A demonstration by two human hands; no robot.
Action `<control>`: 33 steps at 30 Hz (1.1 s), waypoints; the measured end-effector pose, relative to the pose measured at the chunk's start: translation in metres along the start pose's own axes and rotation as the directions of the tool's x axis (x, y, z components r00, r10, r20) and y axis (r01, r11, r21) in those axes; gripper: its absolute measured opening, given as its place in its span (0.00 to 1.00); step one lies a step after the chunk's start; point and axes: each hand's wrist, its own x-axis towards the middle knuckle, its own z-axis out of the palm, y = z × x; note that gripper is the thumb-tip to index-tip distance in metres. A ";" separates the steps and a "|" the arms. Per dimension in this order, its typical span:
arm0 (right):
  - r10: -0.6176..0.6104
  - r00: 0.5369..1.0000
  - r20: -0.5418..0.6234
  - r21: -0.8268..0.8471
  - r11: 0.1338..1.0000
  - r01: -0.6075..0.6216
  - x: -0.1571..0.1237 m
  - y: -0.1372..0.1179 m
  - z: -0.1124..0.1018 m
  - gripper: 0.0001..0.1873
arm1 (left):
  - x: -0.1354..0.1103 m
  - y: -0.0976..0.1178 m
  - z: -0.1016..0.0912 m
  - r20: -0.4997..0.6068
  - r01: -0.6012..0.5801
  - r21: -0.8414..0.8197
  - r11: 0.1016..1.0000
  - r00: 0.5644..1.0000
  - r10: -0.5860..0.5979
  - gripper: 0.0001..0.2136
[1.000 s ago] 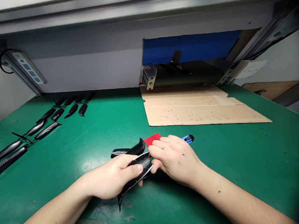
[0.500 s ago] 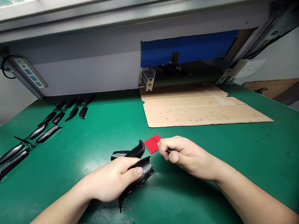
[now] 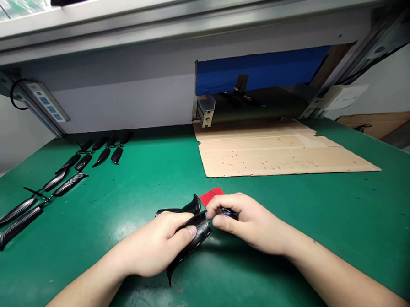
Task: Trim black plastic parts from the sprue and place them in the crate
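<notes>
Since the frame before, the right hand (image 3: 249, 220) has moved left toward the end of the black curved piece (image 3: 202, 228), and its fingers have uncurled a little, so that more of the blue tool (image 3: 226, 212) in them shows. The left hand (image 3: 158, 245) has hardly shifted.

Nearest, the left hand holds the black curved piece over the green table (image 3: 353, 219), thumb pressed on its hollow inner face, the other fingers behind it. One end of the piece points down toward the near edge; the other faces the right hand. The right hand is bent round the blue tool, thumb and forefinger a little apart; their tips are right at the end of the piece, but whether they touch it I cannot tell.

Just beyond the hands lie another black part (image 3: 192, 205), partly hidden by the left hand, and a red square (image 3: 212, 195), partly covered by the right.

Farther off, more black parts (image 3: 19, 226) are spread along the left side, some joined by thin stems. At the right, a cardboard sheet (image 3: 260, 162) lies flat with dark specks on it. Behind stand a white panel (image 3: 137, 102), a metal block (image 3: 207, 114) and a blue sheet (image 3: 255, 71), with a power strip (image 3: 47, 101) at the left.
</notes>
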 end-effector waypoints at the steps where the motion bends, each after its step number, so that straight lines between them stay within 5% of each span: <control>1: 0.012 1.000 0.018 -0.004 1.000 -0.012 0.000 -0.002 0.002 0.15 | 0.000 0.000 0.001 -0.011 -0.001 0.024 1.000 1.000 0.002 0.15; 7: -0.005 0.997 0.076 -0.070 0.998 0.010 -0.002 -0.011 0.006 0.11 | 0.001 0.002 0.007 -0.005 -0.039 0.116 0.993 0.999 0.040 0.13; 15: -0.003 0.983 -0.181 -0.131 0.991 -0.021 -0.002 0.005 -0.006 0.10 | -0.002 0.003 0.004 -0.040 0.009 0.044 0.999 0.999 -0.008 0.15; 18: -0.084 0.982 -0.168 -0.206 0.977 0.048 -0.002 0.010 -0.007 0.20 | -0.003 0.000 0.002 -0.090 0.007 -0.108 0.994 0.996 -0.017 0.15; 24: -0.219 0.970 -0.107 -0.636 0.765 0.103 0.002 0.010 0.009 0.34 | 0.000 -0.012 0.004 -0.099 -0.007 -0.524 0.852 0.994 -0.053 0.18; 33: -0.289 0.943 -0.162 -0.885 0.465 -0.009 0.005 0.009 0.020 0.39 | 0.007 -0.015 0.013 -0.210 -0.065 -0.653 0.755 0.973 -0.098 0.18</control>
